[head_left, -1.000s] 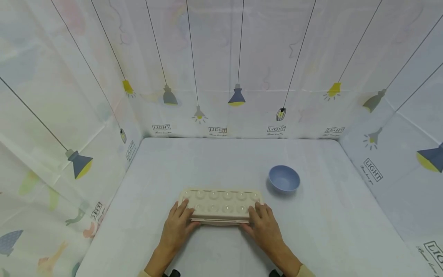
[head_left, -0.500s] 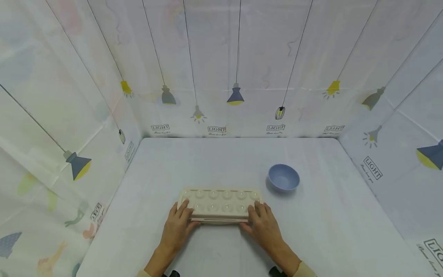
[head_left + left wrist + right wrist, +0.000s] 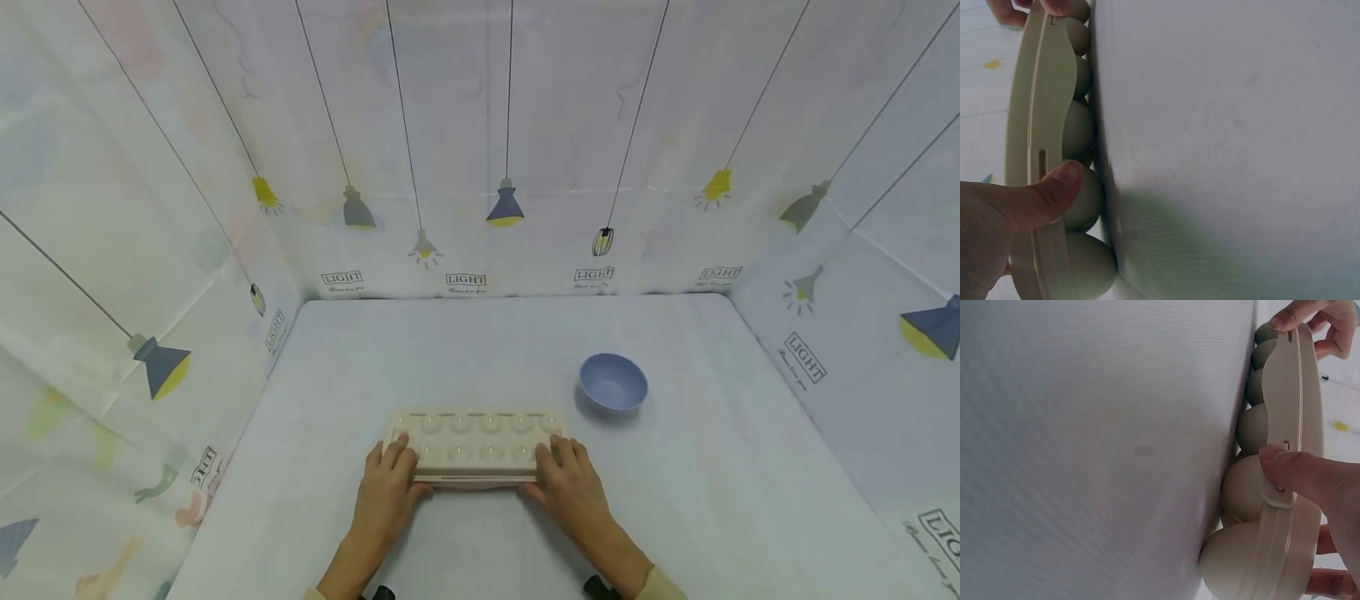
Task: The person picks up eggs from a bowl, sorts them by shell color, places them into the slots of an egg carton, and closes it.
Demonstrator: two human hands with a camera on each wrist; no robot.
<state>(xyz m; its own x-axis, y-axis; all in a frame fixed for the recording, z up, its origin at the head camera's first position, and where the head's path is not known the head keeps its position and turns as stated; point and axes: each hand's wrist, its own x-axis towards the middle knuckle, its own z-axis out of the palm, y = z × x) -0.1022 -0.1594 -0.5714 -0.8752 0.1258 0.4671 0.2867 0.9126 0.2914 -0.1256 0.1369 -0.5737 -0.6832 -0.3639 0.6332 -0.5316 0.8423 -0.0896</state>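
A cream plastic egg box [image 3: 476, 436] with rows of domed bumps on its closed lid lies on the white table in front of me. My left hand [image 3: 383, 496] grips its left end, fingers over the top and thumb [image 3: 1060, 187] on the front edge beside a slot. At the right end my right hand [image 3: 575, 496] holds it the same way, its thumb [image 3: 1291, 467] over a slot in the front flap. Rounded egg cups [image 3: 1230, 559] show along the underside in the right wrist view. Whatever is inside the box is hidden.
A blue bowl [image 3: 612, 383] stands on the table behind and to the right of the box. White curtains printed with hanging lamps [image 3: 506, 204] enclose the table [image 3: 720, 467] at the back and both sides.
The head view has shifted and tilted slightly. Both hands keep their hold on the egg box, which shows no clear movement on the table.
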